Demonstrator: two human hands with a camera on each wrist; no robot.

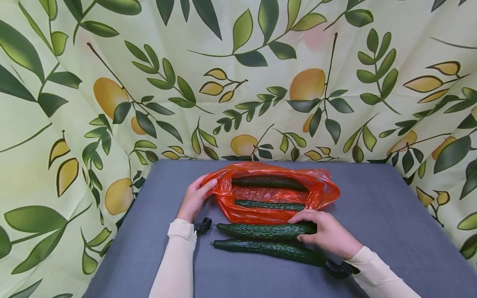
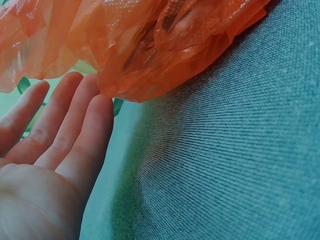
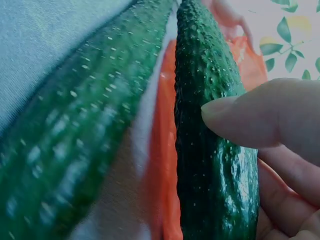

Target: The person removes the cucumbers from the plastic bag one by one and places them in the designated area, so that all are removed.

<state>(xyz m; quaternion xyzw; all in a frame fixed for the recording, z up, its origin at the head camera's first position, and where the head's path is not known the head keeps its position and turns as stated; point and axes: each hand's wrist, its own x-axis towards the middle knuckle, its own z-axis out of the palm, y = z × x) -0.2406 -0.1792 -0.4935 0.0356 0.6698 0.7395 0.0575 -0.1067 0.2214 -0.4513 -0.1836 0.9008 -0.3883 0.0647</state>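
My right hand grips the right end of a dark green, bumpy cucumber, which is also large in the right wrist view. There, the thumb presses one side and the other fingers lie on the far side. Just nearer lies a second cucumber, apart from the hand. Behind them an orange-red plastic bag lies with its mouth spread, two more cucumbers inside it. At the bag's left edge is my left hand. Its fingers stretch out nearly straight, tips against the plastic.
A grey-blue cloth covers the table. Around the table's back and sides hangs a curtain printed with leaves and yellow fruit. A black camera mount sits at the right wrist, another at the left.
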